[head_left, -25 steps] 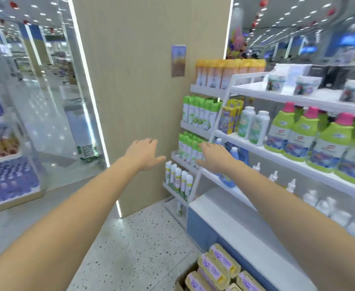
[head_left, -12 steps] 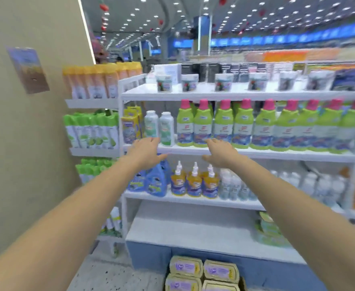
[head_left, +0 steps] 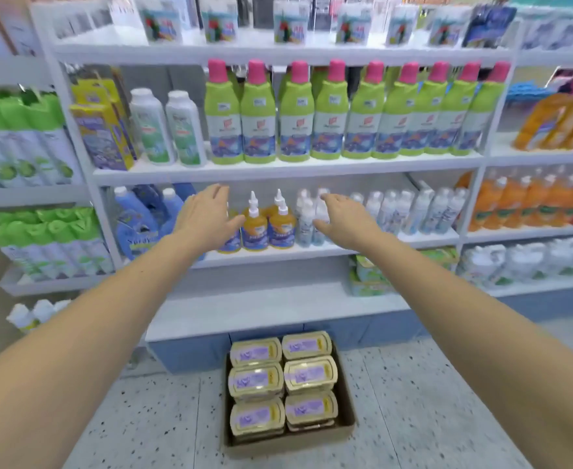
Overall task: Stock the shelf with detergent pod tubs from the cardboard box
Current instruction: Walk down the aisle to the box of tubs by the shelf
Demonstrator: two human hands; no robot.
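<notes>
A brown cardboard box sits on the speckled floor in front of the white shelf unit. Several yellow detergent pod tubs with purple labels fill it in two rows. The bottom shelf behind the box is bare on its left part. My left hand and my right hand are stretched out at arm's length, fingers apart, in front of the second shelf. Both hands hold nothing and hang well above the box.
Orange spray bottles and clear bottles stand behind my hands. Green bottles with pink caps line the shelf above. Green packs lie at the right of the bottom shelf. Blue jugs stand to the left.
The view swung from the wall and shelf end to face the shelf, then tilted down, so the whole box shows. Both hands stay outstretched and empty.
</notes>
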